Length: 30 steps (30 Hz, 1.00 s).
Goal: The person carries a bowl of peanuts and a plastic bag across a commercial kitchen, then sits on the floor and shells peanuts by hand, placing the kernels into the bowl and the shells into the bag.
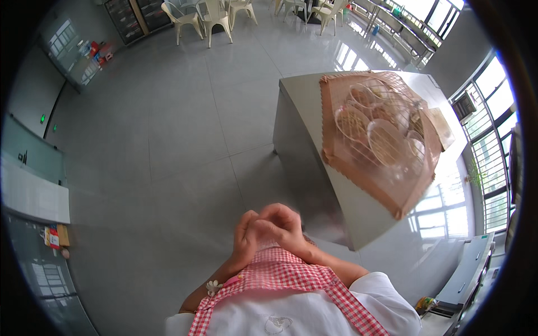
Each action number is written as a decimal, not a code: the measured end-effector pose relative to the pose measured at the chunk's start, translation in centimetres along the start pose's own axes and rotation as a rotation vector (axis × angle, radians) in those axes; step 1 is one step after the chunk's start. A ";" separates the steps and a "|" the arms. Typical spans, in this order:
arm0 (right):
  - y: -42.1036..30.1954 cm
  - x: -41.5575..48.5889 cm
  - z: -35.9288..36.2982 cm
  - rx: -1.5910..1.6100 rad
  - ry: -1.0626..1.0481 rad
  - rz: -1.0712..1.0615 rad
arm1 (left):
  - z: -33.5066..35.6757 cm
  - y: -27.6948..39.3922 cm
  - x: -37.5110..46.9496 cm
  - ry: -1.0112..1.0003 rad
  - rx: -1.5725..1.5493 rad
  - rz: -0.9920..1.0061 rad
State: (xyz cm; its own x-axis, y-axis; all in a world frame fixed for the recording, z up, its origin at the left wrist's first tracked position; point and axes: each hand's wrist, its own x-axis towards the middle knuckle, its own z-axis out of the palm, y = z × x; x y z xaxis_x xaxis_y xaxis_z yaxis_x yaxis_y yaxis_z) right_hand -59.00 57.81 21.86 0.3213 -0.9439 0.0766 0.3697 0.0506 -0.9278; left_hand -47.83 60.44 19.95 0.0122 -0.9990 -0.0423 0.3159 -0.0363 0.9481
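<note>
My left hand (245, 237) and my right hand (282, 226) meet in front of my chest, fingers curled inward. They touch or nearly touch at the fingertips, and blur hides whether anything small is between them. Just below them is the bib of a red-and-white gingham apron (277, 269), worn over a white shirt (290, 313). To the right of my hands stands a metal-sided table (309, 168). On it a mesh food cover (403, 185) with a brown fabric border lies over several bowls of food (384, 143).
Cream metal chairs (214, 19) stand at the far end of the grey tiled floor (185, 126). A glass-front cabinet (138, 19) is at the far left. Barred windows (494, 155) line the right side, above a pale cabinet (464, 269). A glass door (33, 147) is on the left.
</note>
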 end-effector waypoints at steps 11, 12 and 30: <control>1.9 28.8 -5.0 0.038 -0.036 -0.157 | -4.6 4.0 28.6 -0.010 0.047 -0.070; 1.7 30.9 -5.2 0.041 -0.023 -0.168 | -4.8 4.7 30.8 -0.024 0.073 -0.047; -1.1 65.6 -18.7 -0.241 0.601 -0.397 | -1.6 5.6 75.3 -0.668 -0.047 -0.342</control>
State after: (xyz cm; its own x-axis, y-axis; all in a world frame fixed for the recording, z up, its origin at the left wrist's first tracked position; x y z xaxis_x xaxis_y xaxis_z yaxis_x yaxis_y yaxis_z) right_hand -54.62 -10.21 21.12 -0.3522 -0.8953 0.2728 0.1359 -0.3373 -0.9316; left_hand -43.65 -14.97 21.55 -0.6673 -0.7355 -0.1175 0.2389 -0.3607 0.9016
